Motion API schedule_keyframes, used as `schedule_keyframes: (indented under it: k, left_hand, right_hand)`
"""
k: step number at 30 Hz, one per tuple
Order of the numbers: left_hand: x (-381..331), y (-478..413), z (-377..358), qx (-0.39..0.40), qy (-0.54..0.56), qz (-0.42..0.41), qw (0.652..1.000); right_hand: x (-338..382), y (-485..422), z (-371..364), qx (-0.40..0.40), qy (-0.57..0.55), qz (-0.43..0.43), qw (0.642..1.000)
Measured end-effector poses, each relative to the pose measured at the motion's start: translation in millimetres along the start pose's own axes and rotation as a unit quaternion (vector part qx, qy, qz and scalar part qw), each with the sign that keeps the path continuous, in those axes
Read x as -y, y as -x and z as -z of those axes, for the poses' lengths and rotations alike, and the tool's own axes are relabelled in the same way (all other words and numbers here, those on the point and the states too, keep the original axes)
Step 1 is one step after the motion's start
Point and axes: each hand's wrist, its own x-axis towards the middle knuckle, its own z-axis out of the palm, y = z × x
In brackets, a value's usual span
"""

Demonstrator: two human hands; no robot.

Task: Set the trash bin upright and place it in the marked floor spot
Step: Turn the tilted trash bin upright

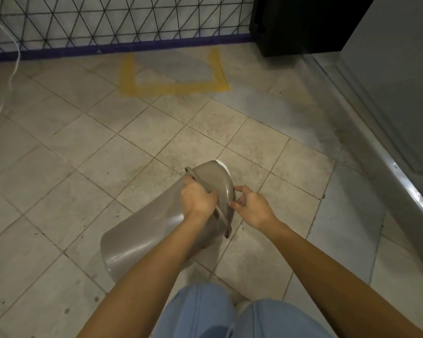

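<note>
So the bin (142, 230) is lying on its side on the tiled floor (59, 191), right in front of the person's knees. It's a taupe plastic thing, base end pointing back toward the lower left, lid end pointing away toward the upper right. The domed lid (215, 181) is on it, and there's a bit of white showing at the far edge of the top.

Left hand (198, 200) is closed around the rim where the lid meets the body, fingers curled over the edge. Right hand (252, 207) is just beside the lid on the right side, fingers half open, with the fingertips (237, 190) touching or nearly touching the lid. Can't tell if it's actually gripping anything.

The marked spot (174, 87) is yellow tape in a U shape, open side against the fence (108, 23) at the back. It's well apart from the bin, farther up the floor. A black box (298, 25) sits in the back right corner, a grey cabinet (396, 81) runs down the right side, and a white cord (10, 76) hangs down on the far left.
</note>
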Motion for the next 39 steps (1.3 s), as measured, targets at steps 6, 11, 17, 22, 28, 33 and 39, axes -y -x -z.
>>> schedule_keyframes:
  k: [6,11,17,22,28,33,39]
  left_hand:
    - [1,2,6,0.017,0.073,0.005,0.997]
    - [3,4,17,0.022,0.102,0.004,0.995]
    - [-4,3,44,0.006,0.145,0.01,0.989]
    - [-11,-2,63,0.009,0.213,0.024,0.977]
    - [-15,-4,84,0.012,0.329,0.034,0.944]
    - [-17,-5,96,0.04,0.401,0.035,0.915]
    - [-11,-9,103,0.057,0.417,0.033,0.907]
  right_hand:
    - [0,1,6,0.02,-0.009,0.0,1.0]
    - [1,3,10,0.028,-0.009,0.004,1.0]
    - [5,-1,13,-0.005,-0.045,0.002,0.999]
    - [-2,-7,14,-0.001,-0.044,-0.063,0.997]
    - [-7,-12,21,0.029,-0.097,-0.133,0.986]
    - [1,-13,28,0.01,-0.124,-0.134,0.983]
    - [11,-14,39,-0.015,-0.134,-0.124,0.983]
